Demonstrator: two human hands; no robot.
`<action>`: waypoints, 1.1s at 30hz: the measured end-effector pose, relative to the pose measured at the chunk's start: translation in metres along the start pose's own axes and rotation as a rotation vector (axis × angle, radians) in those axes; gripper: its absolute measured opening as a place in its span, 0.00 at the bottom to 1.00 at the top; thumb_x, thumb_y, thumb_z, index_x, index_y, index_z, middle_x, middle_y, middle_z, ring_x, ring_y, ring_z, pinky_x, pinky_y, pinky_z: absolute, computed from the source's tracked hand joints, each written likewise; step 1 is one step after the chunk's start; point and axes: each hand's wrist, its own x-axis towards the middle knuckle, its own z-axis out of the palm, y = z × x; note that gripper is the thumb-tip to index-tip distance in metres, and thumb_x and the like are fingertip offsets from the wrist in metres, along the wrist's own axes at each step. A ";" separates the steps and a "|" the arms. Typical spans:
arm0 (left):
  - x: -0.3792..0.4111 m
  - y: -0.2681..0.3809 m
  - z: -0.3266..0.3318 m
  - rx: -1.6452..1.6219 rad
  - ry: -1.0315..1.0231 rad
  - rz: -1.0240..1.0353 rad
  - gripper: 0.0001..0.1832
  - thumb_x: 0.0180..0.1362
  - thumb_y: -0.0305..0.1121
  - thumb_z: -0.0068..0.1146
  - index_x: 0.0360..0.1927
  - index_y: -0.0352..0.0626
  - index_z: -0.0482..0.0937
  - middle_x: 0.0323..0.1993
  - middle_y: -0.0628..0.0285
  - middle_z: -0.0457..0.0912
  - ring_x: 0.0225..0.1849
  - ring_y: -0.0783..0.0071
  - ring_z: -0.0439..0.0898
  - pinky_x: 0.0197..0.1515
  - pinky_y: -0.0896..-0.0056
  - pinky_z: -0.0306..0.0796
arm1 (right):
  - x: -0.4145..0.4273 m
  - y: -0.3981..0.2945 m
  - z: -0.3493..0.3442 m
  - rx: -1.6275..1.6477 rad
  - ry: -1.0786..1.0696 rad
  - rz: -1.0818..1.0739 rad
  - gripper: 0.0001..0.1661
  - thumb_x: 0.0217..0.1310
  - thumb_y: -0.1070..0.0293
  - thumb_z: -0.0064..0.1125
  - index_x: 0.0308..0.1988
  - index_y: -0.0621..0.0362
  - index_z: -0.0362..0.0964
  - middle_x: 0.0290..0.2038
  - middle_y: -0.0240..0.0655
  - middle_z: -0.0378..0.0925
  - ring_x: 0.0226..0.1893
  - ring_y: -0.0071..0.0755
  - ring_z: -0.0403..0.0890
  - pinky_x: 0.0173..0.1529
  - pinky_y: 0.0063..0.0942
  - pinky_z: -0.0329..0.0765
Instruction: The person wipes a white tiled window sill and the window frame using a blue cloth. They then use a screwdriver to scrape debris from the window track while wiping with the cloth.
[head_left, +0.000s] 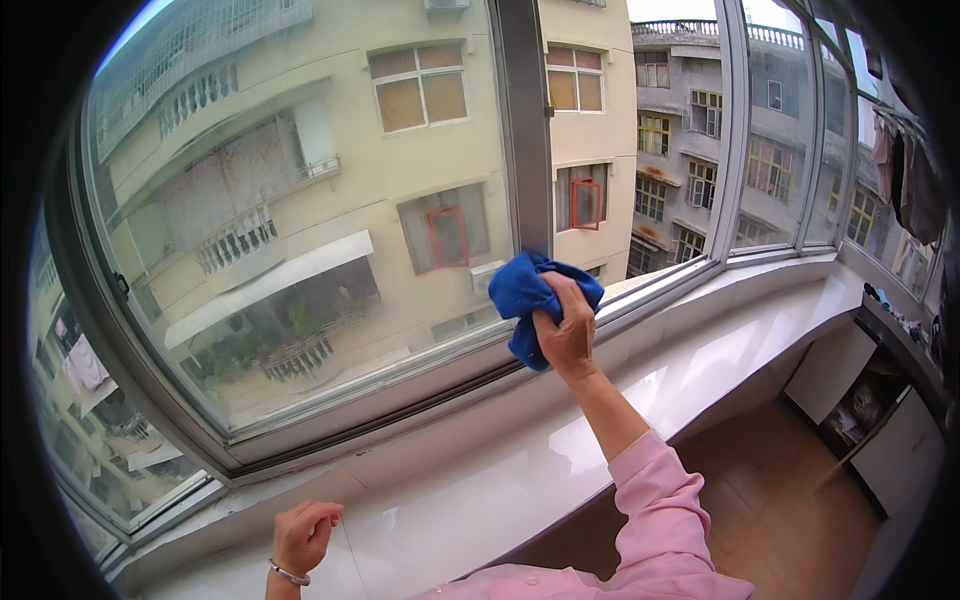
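My right hand (568, 328) grips a bunched blue cloth (523, 285) at the lower right corner of a sliding window pane (330, 187). The cloth covers the foot of the pane's upright metal frame (529, 135), where it meets the bottom rail. Whether the cloth presses on the glass or only on the frame is hard to tell. Over the white tiled sill (450, 457), at the lower left, my left hand (306, 534) is held with curled fingers and nothing visible in it. A bracelet (289, 574) circles that wrist.
Beyond the frame's right side is a window opening (600, 142). Window track (652, 292) runs along the sill. A cabinet (862, 405) stands on the brown floor (772, 480) at the right, below hanging clothes (911, 180). Buildings stand outside.
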 end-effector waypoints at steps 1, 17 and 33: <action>-0.002 0.001 -0.003 0.009 -0.022 -0.023 0.12 0.46 0.14 0.49 0.30 0.43 0.78 0.21 0.63 0.79 0.22 0.71 0.79 0.24 0.76 0.71 | 0.038 -0.003 -0.004 0.090 0.123 -0.071 0.24 0.47 0.69 0.57 0.49 0.54 0.70 0.46 0.42 0.75 0.49 0.49 0.73 0.56 0.38 0.67; 0.020 0.009 0.011 -0.135 0.052 -0.096 0.11 0.49 0.15 0.49 0.32 0.42 0.78 0.22 0.61 0.79 0.23 0.72 0.79 0.25 0.77 0.71 | 0.065 0.023 0.047 -0.396 0.227 -0.031 0.27 0.48 0.62 0.61 0.45 0.64 0.63 0.41 0.44 0.69 0.43 0.50 0.71 0.44 0.42 0.72; 0.014 0.006 0.006 -0.004 0.066 -0.008 0.12 0.47 0.17 0.52 0.33 0.46 0.77 0.21 0.65 0.78 0.21 0.70 0.78 0.23 0.75 0.69 | 0.142 -0.034 0.022 -0.366 0.087 0.113 0.57 0.40 0.37 0.64 0.60 0.64 0.50 0.52 0.53 0.63 0.53 0.60 0.65 0.53 0.50 0.68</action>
